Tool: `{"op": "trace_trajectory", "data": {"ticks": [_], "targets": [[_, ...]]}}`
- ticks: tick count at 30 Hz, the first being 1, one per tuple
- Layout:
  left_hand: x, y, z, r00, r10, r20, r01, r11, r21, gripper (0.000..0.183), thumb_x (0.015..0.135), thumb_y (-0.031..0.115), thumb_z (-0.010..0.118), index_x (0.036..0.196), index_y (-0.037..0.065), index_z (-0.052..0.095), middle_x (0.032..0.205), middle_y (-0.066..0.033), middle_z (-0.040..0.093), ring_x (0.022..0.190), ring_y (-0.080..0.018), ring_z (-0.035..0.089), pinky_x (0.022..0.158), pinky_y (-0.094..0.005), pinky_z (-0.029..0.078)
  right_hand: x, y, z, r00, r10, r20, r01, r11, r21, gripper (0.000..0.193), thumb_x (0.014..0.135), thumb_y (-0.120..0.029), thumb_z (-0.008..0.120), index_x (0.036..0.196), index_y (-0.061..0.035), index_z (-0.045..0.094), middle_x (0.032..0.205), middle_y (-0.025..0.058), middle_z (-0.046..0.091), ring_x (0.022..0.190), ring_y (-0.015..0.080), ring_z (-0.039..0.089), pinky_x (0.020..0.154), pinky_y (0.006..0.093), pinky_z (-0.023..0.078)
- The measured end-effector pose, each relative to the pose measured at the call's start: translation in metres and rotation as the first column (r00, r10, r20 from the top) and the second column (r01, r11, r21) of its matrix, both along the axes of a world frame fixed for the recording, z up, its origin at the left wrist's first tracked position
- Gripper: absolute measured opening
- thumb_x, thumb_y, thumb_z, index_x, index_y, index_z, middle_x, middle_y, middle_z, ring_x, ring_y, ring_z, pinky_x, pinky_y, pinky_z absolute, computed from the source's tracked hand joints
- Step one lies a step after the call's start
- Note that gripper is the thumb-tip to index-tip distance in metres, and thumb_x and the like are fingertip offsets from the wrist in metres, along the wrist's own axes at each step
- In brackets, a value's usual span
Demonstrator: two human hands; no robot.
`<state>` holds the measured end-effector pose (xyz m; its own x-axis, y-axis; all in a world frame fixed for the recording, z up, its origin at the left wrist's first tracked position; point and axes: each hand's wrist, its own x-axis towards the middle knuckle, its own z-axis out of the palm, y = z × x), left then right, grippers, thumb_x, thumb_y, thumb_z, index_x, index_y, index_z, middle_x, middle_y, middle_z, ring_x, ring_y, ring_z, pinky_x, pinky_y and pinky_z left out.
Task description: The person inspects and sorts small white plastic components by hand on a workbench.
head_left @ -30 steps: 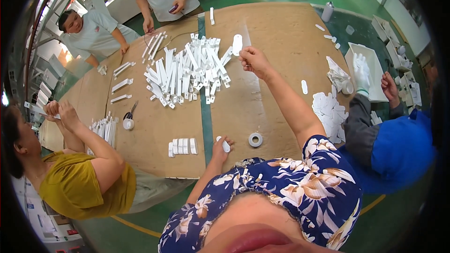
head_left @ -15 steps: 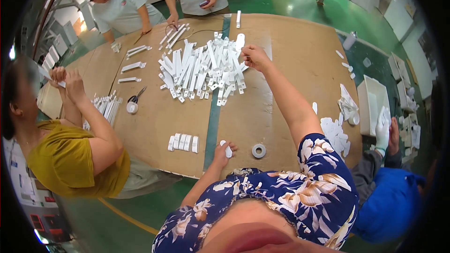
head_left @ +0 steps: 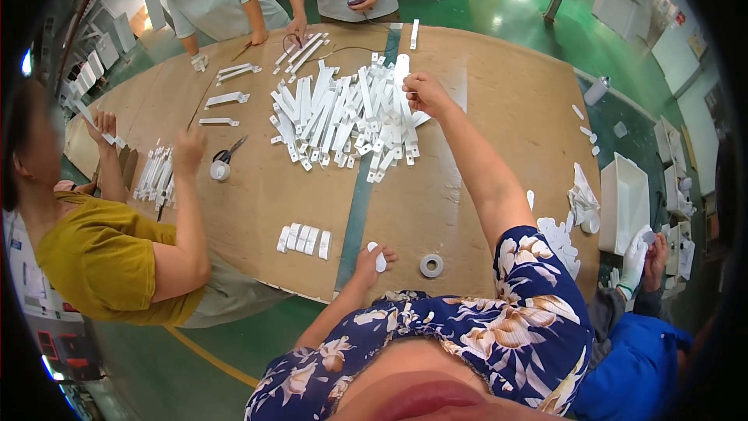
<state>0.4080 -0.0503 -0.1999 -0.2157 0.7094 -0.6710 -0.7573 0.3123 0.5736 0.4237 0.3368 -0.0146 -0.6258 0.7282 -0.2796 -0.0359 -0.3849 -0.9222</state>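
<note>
My right hand (head_left: 425, 95) reaches far over the table to the right edge of a heap of white brackets (head_left: 343, 113). Its fingers are pinched on a flat white round-ended strip (head_left: 402, 68), which overlaps the heap. Close to the table's near edge, my left hand (head_left: 368, 264) holds a small white oval piece (head_left: 380, 258), the thumb side partly covered by it. Left of this hand, several short white pieces (head_left: 304, 239) lie side by side in a row. A roll of grey tape (head_left: 431, 265) lies flat to its right.
Black scissors (head_left: 231, 149) and a white roll (head_left: 220, 171) lie left of the heap. Loose white ovals (head_left: 558, 245) and a white bin (head_left: 626, 203) are at right. A co-worker in yellow (head_left: 117, 257) stands left; others work at the far side and right.
The view has shifted slightly. My right hand and its strip have moved a little left against the heap. The co-worker in yellow has lowered one hand toward the table.
</note>
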Motion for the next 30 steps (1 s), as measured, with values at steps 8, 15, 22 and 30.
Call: {"op": "trace_trajectory", "data": {"ticks": [8,15,22,30], "targets": [[-0.005,-0.001,-0.009,0.999,-0.035,0.005,0.035,0.998,0.059,0.016,0.087,0.018,0.051,0.094,0.005,0.049,0.082,-0.0116,0.061,0.073,-0.0242,0.063,0.052,-0.0328,0.049,0.006,-0.019,0.000,1.000,-0.023,0.002,0.023,1.000,-0.021,0.008,0.079,-0.014,0.057,0.084,-0.0132,0.051,0.072,-0.0017,0.052,0.057,0.0066,0.047,0.046,0.0214,0.041],[-0.006,0.002,-0.001,0.998,-0.038,-0.049,0.038,0.999,0.004,0.016,0.088,0.018,0.048,0.095,0.004,0.049,0.084,-0.0107,0.059,0.075,-0.0258,0.063,0.052,-0.0326,0.048,0.022,-0.078,0.019,0.997,0.064,-0.030,-0.059,0.985,0.160,0.011,0.081,-0.021,0.058,0.084,-0.0114,0.056,0.074,-0.0014,0.055,0.062,0.0057,0.050,0.053,0.0211,0.044],[0.000,0.002,-0.007,0.999,-0.050,-0.007,0.051,0.998,0.027,0.017,0.086,0.018,0.052,0.095,0.004,0.049,0.084,-0.0123,0.061,0.072,-0.0262,0.063,0.049,-0.0327,0.049,0.068,-0.104,0.079,0.961,0.021,-0.274,0.030,0.983,0.182,0.010,0.084,-0.017,0.057,0.081,-0.0085,0.053,0.072,-0.0012,0.053,0.058,0.0055,0.049,0.051,0.0207,0.042],[-0.001,0.000,-0.004,0.997,-0.066,-0.046,0.067,0.998,0.010,0.016,0.085,0.016,0.053,0.094,0.003,0.049,0.083,-0.0124,0.061,0.072,-0.0264,0.064,0.048,-0.0313,0.049,0.081,-0.093,0.091,0.931,-0.023,-0.365,0.098,0.977,0.188,0.011,0.084,-0.017,0.056,0.080,-0.0074,0.052,0.070,-0.0009,0.052,0.056,0.0055,0.047,0.049,0.0204,0.040]]}}
